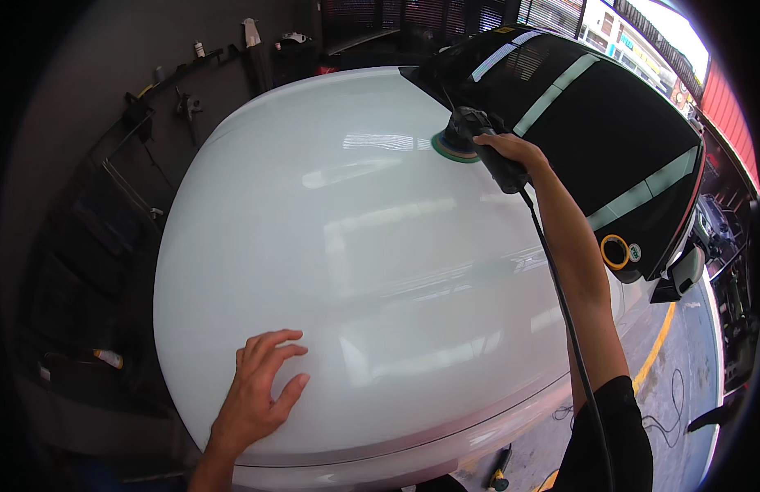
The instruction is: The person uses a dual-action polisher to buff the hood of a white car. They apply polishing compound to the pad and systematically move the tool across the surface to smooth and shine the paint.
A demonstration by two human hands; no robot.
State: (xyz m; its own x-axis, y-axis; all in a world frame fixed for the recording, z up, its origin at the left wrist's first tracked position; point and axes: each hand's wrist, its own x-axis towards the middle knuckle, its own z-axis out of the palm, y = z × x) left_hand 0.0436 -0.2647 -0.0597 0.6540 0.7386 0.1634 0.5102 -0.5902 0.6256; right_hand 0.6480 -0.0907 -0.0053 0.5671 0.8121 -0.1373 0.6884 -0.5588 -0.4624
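A white car hood [404, 246] spreads out before me. My right hand [512, 149] grips a black corded car polisher [484, 144] near the windshield end of the hood. The polisher's green-edged pad [454, 149] lies against the paint, and its black cord [555, 270] runs back along my right arm. My left hand [266, 384] is over the near left part of the hood with its fingers spread and nothing in it; whether it touches the paint I cannot tell.
A roll of yellow masking tape [615, 252] lies at the base of the dark windshield [626, 141]. The side mirror [687, 270] juts out at the right. Another power tool [498, 476] and loose cable [666, 424] lie on the floor. A bottle [108, 358] is at the left.
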